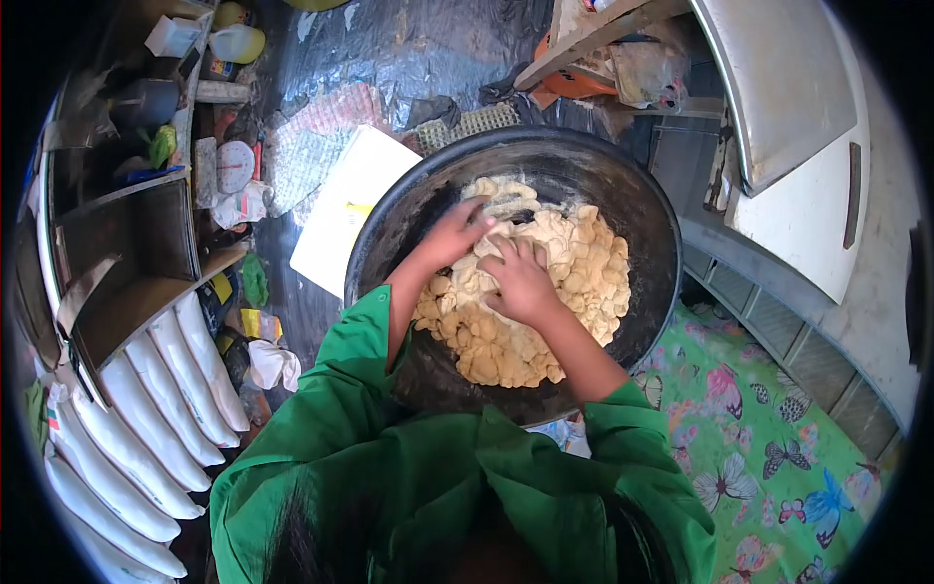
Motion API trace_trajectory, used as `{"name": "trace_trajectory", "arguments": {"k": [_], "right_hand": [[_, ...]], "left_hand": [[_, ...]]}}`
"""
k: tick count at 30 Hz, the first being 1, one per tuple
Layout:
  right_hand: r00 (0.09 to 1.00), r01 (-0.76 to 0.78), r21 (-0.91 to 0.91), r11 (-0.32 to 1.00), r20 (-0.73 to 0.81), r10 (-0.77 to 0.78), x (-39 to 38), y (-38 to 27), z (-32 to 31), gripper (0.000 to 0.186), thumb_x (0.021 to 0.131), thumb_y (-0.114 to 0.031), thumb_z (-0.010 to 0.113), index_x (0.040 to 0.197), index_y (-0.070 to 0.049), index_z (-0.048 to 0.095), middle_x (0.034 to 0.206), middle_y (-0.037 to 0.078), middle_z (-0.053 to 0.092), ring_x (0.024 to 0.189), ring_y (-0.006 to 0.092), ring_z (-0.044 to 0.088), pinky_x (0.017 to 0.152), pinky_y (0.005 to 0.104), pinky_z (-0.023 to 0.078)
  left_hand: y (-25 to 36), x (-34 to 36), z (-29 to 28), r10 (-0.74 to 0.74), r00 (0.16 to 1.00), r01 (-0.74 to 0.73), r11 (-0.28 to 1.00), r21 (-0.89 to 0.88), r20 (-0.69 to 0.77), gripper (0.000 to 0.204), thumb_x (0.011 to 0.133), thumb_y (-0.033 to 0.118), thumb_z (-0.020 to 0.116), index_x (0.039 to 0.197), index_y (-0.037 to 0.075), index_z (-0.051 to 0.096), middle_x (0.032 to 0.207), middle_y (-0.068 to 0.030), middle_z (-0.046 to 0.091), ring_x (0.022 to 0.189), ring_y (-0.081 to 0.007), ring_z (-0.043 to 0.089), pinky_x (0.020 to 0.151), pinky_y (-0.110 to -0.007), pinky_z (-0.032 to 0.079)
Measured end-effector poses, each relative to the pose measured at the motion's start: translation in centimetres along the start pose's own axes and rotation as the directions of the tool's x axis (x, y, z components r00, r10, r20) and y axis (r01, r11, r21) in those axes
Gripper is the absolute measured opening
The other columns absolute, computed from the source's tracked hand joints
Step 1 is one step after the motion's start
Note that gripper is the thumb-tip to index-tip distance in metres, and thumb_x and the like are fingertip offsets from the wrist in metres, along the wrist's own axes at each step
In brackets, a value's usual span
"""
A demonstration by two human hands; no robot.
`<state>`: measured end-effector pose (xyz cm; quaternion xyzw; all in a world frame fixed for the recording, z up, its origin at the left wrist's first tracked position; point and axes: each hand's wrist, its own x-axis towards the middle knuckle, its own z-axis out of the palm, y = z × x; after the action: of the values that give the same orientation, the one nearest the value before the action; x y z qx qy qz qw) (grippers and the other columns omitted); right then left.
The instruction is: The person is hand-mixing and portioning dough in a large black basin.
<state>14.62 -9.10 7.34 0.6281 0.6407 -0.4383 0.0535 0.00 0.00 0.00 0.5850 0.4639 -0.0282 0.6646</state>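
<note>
Dough (530,292) in dark bowl (642,209), butterfly cloth (769,438)

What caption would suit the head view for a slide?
Left hand and right hand press into lumpy pale dough inside a wide round black metal basin.

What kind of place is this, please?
Probably a home kitchen or food-making corner on the floor. Both hands, left hand and right hand, press into lumpy dough in a big dark basin; a small kitchen scale stands nearby.
</note>
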Motion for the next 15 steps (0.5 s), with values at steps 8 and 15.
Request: {"name": "trace_trajectory", "arguments": {"k": [8, 15], "right_hand": [[0.907, -0.227, 0.158, 0.961, -0.326, 0.268, 4.6, 8.5, -1.8, 0.069, 0.066, -0.050, 0.069, 0.117, -0.008, 0.052, 0.118, 0.016, 0.045, 0.114, 0.0343, 0.040, 0.097, 0.0444, 0.031], [0.997, 0.069, 0.275, 0.959, -0.052, -0.057, 5.6, 2.0, 0.7, 0.059, 0.074, -0.050, 0.059, 0.114, -0.007, 0.054, 0.110, 0.015, 0.055, 0.109, 0.0324, 0.046, 0.092, 0.0443, 0.030]], "left_hand": [[-0.1, -0.3, 1.3, 0.283, 0.951, -0.306, 0.913, 0.271, 0.121, 0.053, 0.070, 0.040, 0.071, 0.105, 0.002, 0.058, 0.110, -0.0197, 0.051, 0.108, -0.0324, 0.046, 0.093, -0.037, 0.036], [-1.3, -2.9, -0.5, 0.015, 0.999, 0.005, 0.920, -0.392, 0.047, 0.065, 0.062, 0.009, 0.078, 0.116, 0.005, 0.042, 0.103, -0.0101, 0.049, 0.100, -0.0170, 0.047, 0.087, -0.033, 0.041]]}}
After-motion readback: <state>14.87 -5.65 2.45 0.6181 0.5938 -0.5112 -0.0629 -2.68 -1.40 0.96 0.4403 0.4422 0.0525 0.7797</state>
